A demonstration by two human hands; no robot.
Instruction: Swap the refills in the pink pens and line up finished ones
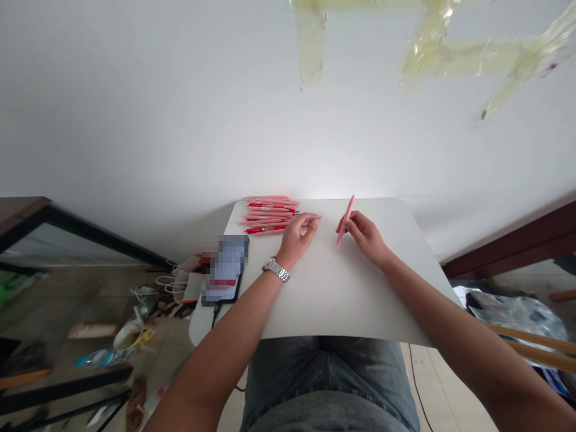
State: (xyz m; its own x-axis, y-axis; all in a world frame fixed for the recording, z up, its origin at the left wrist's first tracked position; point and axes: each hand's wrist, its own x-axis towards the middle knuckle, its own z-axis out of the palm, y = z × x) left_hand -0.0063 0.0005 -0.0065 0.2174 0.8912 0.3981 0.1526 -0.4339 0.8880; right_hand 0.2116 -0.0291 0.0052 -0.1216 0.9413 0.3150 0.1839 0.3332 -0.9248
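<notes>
Slim pink plastic pen point(350, 206), tapered at both ends: just right of frame centre, raised at a steep slant, upper tip leaning right. Pinched between thumb and fingers of the right hand point(362, 235); grip closed on the barrel.

Left hand point(297, 239), left of it and well apart: fingers curled toward the thumb, nothing visible between them. Cannot tell whether the fingertips meet. It sits by the right-hand ends of a flat heap of pink pens point(270, 215), with a few glossy red pens point(263, 230) among them; contact with the heap unclear.

Progress: one pen out of the heap and in hand, so work looks to be under way. Most lie gathered roughly parallel, left of centre, at the far edge of the white surface point(333, 294). No second group shows. Cannot tell whether the heaped pens are finished or waiting; count unclear through overlap.

Farther out: black-edged phone point(228, 264), screen blurred into blocks, at the surface's left edge, cable plugged in. Silver metal-link watch point(276, 269) on the left wrist. Yellowish clear tape point(310, 48) on the white wall point(135, 90), upper right.
</notes>
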